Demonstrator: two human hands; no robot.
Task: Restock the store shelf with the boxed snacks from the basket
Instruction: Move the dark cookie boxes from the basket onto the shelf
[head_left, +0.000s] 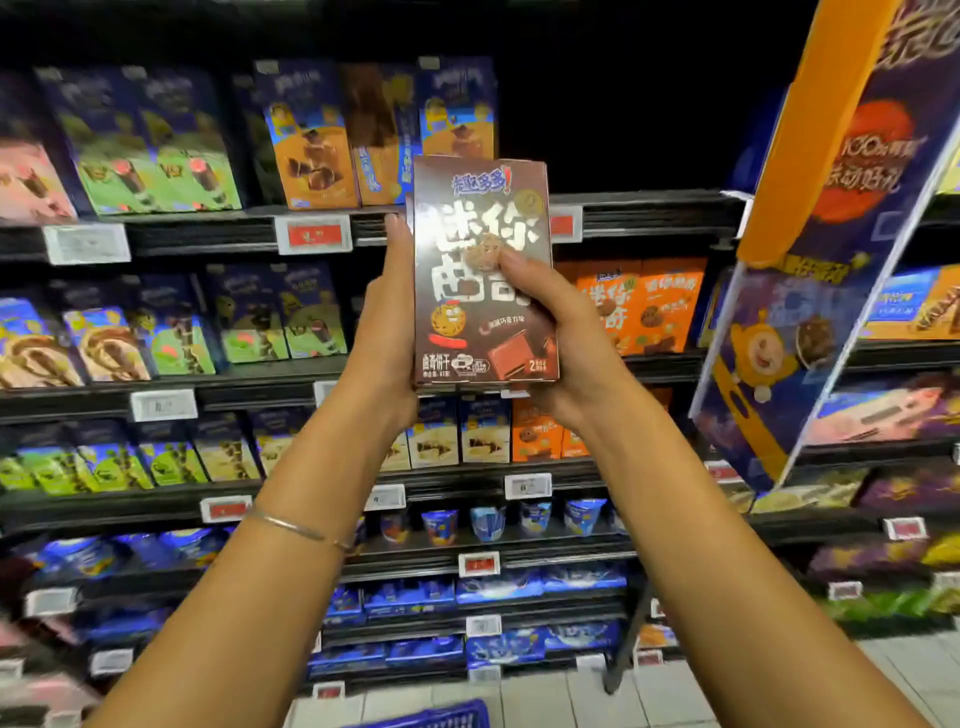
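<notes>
Left hand (387, 312) and right hand (563, 332) grip a brown cardboard snack box (483, 291), not yet on the black metal shelf (649, 213); the blue plastic basket (431, 719) barely shows, its stock hidden.

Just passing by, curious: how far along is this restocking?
Most shelf rows look full, like the orange boxes. In hand: the left hand and right hand hold one brown cookie box, not yet shelved. Left: placing it, perhaps in the dark gap on the top shelf. Only the rim of the blue basket shows, so remaining stock is unknown.
</notes>
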